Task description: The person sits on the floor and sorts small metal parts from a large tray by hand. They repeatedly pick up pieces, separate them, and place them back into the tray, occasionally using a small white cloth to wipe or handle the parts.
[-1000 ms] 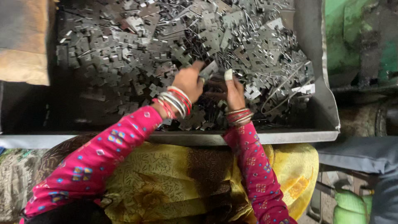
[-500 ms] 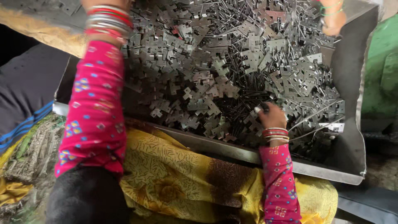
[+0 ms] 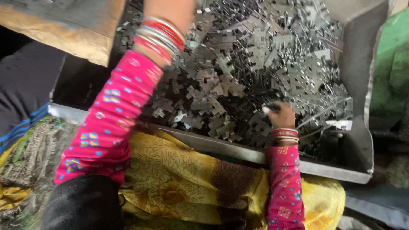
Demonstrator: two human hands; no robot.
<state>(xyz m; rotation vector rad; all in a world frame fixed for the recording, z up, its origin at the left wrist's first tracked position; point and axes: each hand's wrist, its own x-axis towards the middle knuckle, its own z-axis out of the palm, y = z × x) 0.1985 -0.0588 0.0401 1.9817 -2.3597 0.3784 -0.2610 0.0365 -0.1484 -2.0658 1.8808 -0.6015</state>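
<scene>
A shallow grey metal tray (image 3: 362,140) holds a heap of small cross-shaped stamped metal parts (image 3: 238,85), far too many to count. The right hand (image 3: 281,116) rests on the heap near the tray's front edge, fingers curled narrowly around a few of the parts. The left hand (image 3: 170,10) reaches over the heap's far side; its fingers are cut off by the top edge, so its grip cannot be told. Both wrists carry stacked bangles above pink patterned sleeves. One brown cardboard sheet (image 3: 81,36) lies at upper left. One small white label (image 3: 341,125) sits among the parts at the right.
</scene>
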